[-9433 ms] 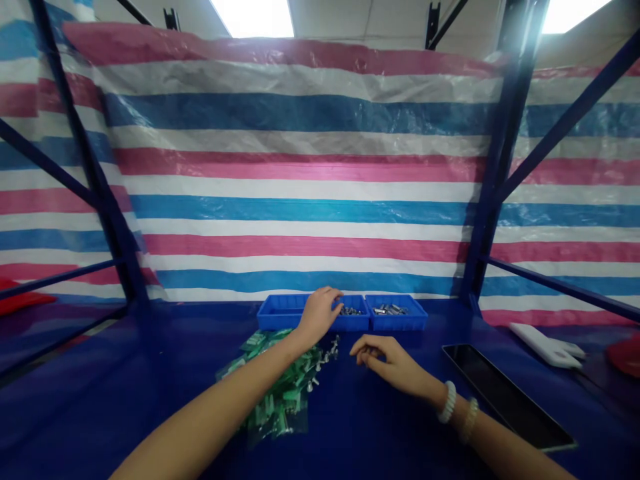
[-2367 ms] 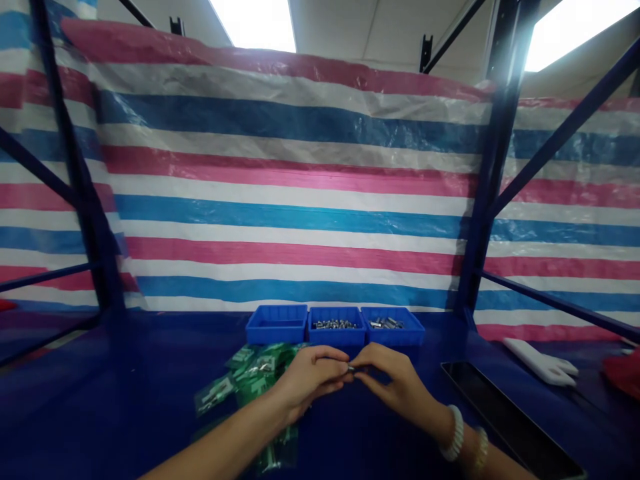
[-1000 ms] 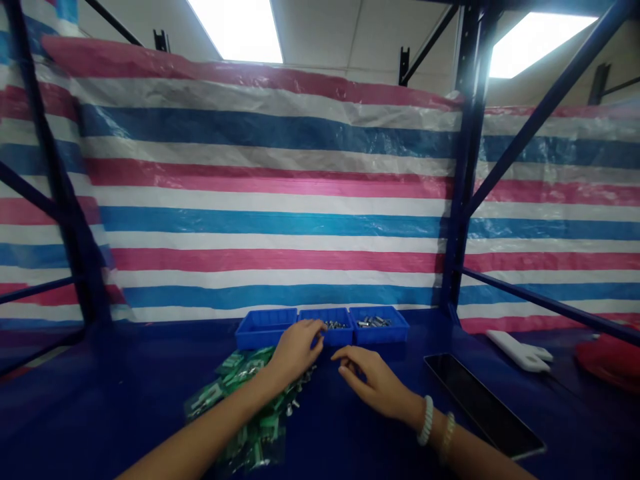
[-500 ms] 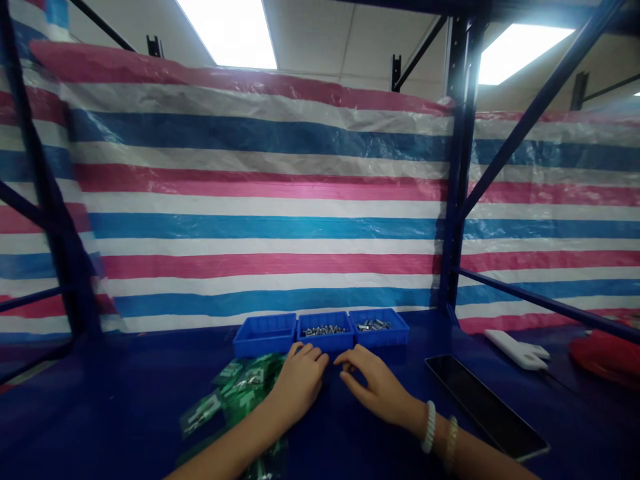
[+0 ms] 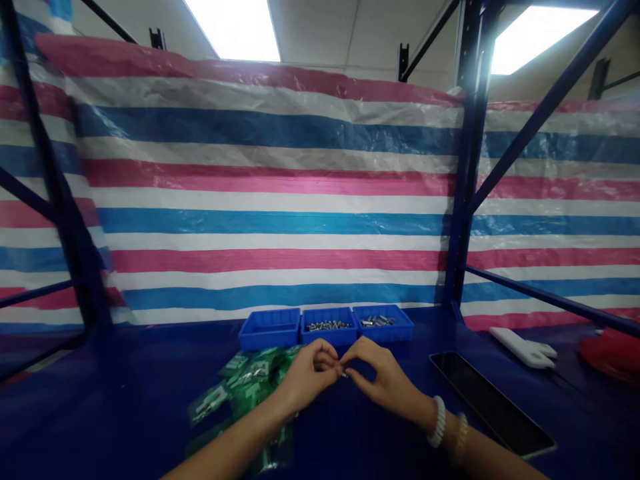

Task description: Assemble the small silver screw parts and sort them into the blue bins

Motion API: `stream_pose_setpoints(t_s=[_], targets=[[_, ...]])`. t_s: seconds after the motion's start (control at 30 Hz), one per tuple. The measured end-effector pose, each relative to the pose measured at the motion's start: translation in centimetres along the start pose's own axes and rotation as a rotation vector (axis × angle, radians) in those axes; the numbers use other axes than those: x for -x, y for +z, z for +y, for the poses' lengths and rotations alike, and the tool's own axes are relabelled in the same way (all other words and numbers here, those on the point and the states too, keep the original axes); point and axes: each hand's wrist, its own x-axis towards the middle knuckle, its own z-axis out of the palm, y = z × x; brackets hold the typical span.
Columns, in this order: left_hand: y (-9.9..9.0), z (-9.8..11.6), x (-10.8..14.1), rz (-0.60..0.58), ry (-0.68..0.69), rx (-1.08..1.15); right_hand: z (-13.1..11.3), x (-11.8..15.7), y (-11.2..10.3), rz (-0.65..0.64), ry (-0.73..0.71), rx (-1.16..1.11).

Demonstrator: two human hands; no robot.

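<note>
Fingertips of the left hand (image 5: 311, 375) had moved in to meet those of the right hand (image 5: 384, 375) at a small metal piece (image 5: 345, 375), nearer than the middle blue bin (image 5: 330, 338); which grip clamped it, I couldn't tell. Green packets (image 5: 253, 380) lay front-left of that bin.

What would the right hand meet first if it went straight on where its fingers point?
The right hand would probably meet the left hand, its fingertips close ahead; whether they touch is unclear.
</note>
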Motion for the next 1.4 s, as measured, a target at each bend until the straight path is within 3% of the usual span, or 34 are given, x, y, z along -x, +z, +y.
stream_pose_setpoints(t_s=[0.33,0.6,0.87,1.07,1.27,1.4], targets=[[0.5,0.2,0.2,0.113,-0.229,0.399,-0.6,-0.1,-0.7,-0.026,-0.067,0.081],[1.0,-1.2,0.0,0.138,-0.216,0.391,0.4,0.3,-0.2,-0.083,-0.104,0.225],[1.4,-0.1,0.6,0.142,-0.242,0.384,-0.1,0.0,-1.0,-0.088,-0.074,0.267],[2.0,0.2,1.1,0.228,0.089,0.164,-0.1,-0.1,-0.5,0.025,0.174,-0.048],[2.6,0.4,1.9,0.369,0.364,-0.187,0.5,-0.1,1.4,-0.032,0.382,-0.57],[1.8,1.1,1.2,0.417,0.531,-0.441,1.2,-0.2,2.0,-0.084,0.414,-0.695]])
